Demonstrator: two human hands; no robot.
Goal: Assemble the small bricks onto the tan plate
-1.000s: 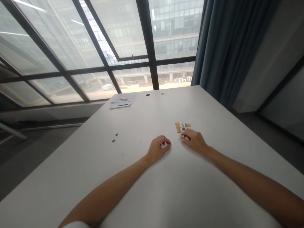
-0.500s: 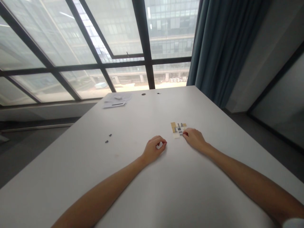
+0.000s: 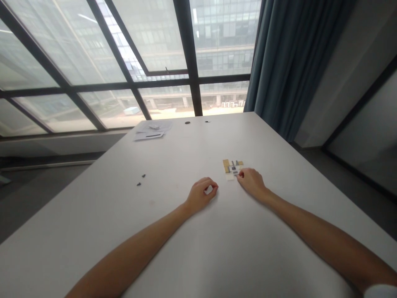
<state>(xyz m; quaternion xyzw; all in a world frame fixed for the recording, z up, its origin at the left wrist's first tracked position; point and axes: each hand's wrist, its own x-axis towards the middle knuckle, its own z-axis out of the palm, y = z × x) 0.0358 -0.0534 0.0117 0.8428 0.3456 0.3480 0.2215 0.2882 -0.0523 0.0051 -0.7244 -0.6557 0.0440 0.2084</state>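
Observation:
A small flat group of yellow, grey and cream pieces [image 3: 226, 166] lies on the white table [image 3: 192, 157], right of the middle. My right hand [image 3: 252, 182] rests at its near right corner, thumb and forefinger pinched over a small grey piece. Whether that piece is gripped or only touched is hard to see. To the left of the group, my left hand [image 3: 201, 193] lies on the table, its thumb and forefinger tips brought together in a ring. Anything between those tips is too small to make out.
Two small dark pieces [image 3: 139, 184] lie on the table's left side. Papers [image 3: 149, 135] with a white object on top are at the far left corner. A dark round disc [image 3: 187, 122] and a small dark item [image 3: 207, 121] sit by the far edge, below the window.
My right hand has shifted very slightly to the left over the near right corner of the group. My left hand keeps its place and its pinch.

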